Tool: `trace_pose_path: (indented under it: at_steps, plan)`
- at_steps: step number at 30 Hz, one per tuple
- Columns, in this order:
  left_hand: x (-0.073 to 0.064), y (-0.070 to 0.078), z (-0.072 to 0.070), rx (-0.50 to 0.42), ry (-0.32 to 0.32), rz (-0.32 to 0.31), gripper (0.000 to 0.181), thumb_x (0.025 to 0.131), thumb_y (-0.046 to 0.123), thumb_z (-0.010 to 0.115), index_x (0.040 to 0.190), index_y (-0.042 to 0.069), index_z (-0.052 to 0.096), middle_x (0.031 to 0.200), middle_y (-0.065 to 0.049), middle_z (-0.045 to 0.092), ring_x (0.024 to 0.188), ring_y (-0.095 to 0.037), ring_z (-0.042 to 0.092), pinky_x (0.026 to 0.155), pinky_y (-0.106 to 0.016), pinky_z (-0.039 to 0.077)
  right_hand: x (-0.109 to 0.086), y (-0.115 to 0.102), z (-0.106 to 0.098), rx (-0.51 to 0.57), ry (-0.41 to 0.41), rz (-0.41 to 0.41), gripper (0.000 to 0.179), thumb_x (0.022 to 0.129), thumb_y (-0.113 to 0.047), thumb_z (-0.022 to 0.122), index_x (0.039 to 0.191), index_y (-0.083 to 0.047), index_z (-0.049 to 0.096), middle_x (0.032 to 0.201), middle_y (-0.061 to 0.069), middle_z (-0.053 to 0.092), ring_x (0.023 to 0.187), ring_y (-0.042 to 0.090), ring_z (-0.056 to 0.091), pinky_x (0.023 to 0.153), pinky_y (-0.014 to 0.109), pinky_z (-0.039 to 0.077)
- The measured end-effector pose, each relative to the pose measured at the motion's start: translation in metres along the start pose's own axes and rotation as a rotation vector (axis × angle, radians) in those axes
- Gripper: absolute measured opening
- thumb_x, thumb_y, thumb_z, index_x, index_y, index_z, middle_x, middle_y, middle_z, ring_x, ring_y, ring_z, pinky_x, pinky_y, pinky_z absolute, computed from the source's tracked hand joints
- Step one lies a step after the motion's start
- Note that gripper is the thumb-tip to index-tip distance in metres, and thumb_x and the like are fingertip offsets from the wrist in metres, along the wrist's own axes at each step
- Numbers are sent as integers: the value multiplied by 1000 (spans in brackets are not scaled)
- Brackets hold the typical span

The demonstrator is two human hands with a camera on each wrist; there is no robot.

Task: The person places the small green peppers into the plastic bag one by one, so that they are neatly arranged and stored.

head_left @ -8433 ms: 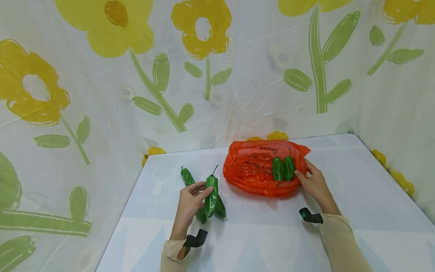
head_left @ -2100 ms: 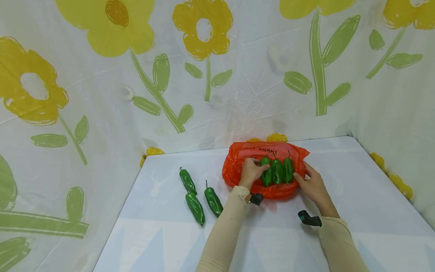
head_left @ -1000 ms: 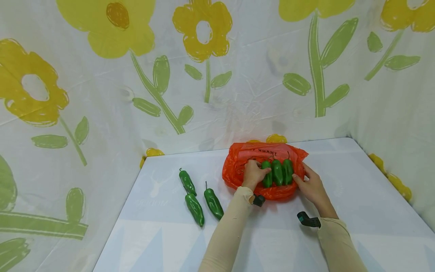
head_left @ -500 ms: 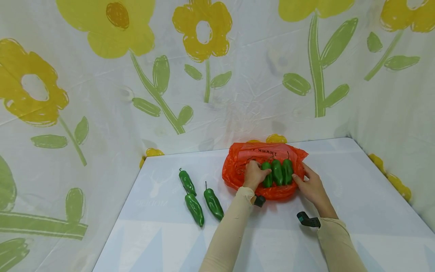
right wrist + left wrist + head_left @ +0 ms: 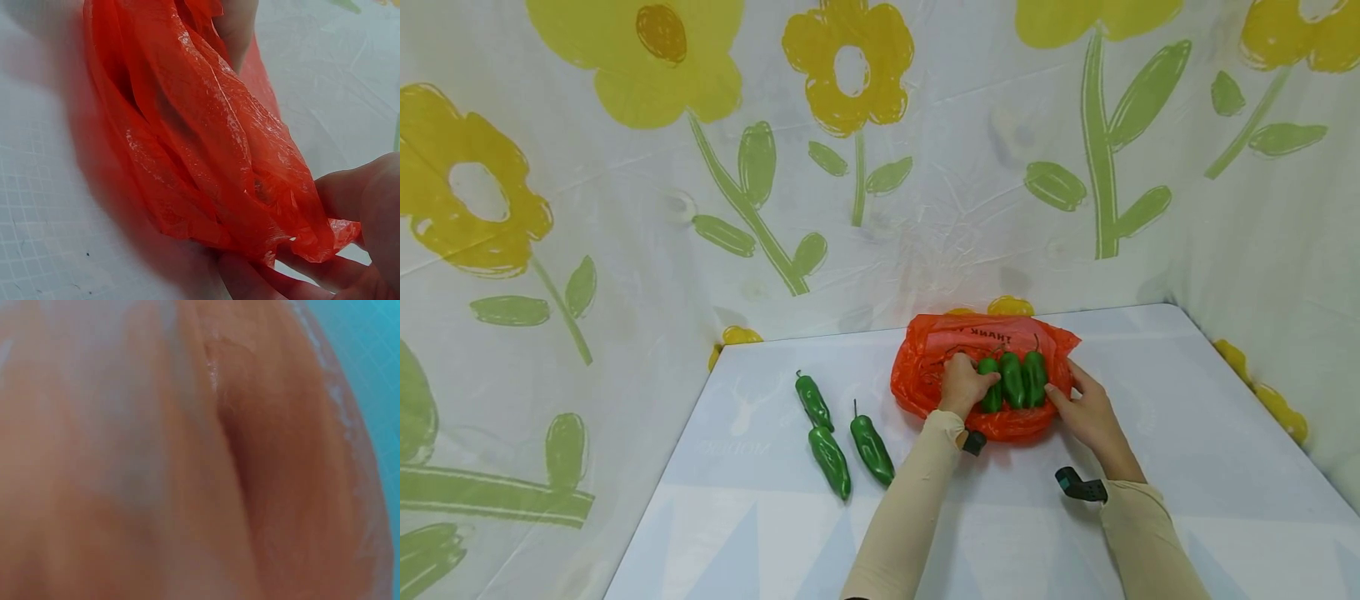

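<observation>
A red plastic bag (image 5: 917,387) with dark lettering lies with its mouth spread toward me at the table's back. Two green chili peppers (image 5: 1034,379) lie side by side in its right half. Left of them, my left hand (image 5: 962,385) holds a third green chili pepper (image 5: 991,387) between thumb and fingers inside the bag. At the bag's right edge my right hand (image 5: 1086,408) grips the red film; in the right wrist view the thumb and fingers (image 5: 337,275) pinch its crumpled side. Only blurred, close skin fills the left wrist view.
On the table (image 5: 760,533) to the left lie a green pepper (image 5: 812,402), another pepper (image 5: 829,462) touching its lower end, and a third pepper (image 5: 871,448) close to my left sleeve. A flowered white curtain (image 5: 947,208) stands behind the table and along its sides.
Over the longer span my left hand has carried a pepper from the table's left into the bag, beside the two there. During the last second both hands have stayed almost still.
</observation>
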State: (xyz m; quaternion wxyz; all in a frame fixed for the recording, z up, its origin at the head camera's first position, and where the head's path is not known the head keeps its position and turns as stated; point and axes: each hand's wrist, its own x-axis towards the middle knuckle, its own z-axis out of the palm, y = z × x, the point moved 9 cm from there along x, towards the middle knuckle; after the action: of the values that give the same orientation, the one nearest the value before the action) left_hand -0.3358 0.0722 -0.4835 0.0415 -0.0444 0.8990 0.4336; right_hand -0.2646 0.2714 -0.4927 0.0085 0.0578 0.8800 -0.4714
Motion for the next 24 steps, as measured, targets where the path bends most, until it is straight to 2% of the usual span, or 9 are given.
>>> trace_pose_path:
  at_steps: [9, 12, 17, 21, 24]
  plan:
    - [2, 0, 2, 4, 4, 14, 31, 81, 25, 90, 77, 2, 69, 70, -3, 64, 65, -10, 57, 64, -28, 59, -1, -2, 0, -3, -1, -15, 71, 108, -27, 51, 166, -6, 15, 164, 32, 30, 149, 55, 31, 113, 69, 39]
    - [2, 1, 1, 55, 1, 18, 35, 82, 28, 90, 70, 6, 65, 61, 1, 56, 60, -10, 52, 57, -24, 51, -2, -2, 0, -4, -3, -16, 71, 108, -27, 52, 165, -5, 15, 164, 32, 29, 150, 55, 31, 113, 70, 38]
    - [1, 5, -2, 183, -6, 36, 57, 84, 43, 86, 58, 15, 44, 54, 5, 31, 51, -12, 38, 51, -26, 31, -2, -2, 0, -7, -12, -16, 72, 108, -28, 52, 165, -4, 15, 164, 33, 29, 150, 55, 29, 114, 70, 36]
    - [0, 10, -8, 215, 13, 73, 60, 84, 49, 84, 60, 16, 40, 55, 4, 30, 50, -12, 35, 51, -26, 29, -1, -1, 0, -13, -15, -11, 73, 108, -30, 52, 165, -4, 13, 164, 33, 28, 150, 56, 29, 114, 71, 37]
    - [-1, 14, -13, 209, 27, 96, 55, 85, 49, 84, 65, 14, 46, 58, 4, 31, 53, -11, 35, 52, -26, 29, -1, -1, -1, -13, -9, -12, 73, 108, -29, 52, 165, -5, 14, 164, 33, 28, 150, 56, 29, 113, 70, 37]
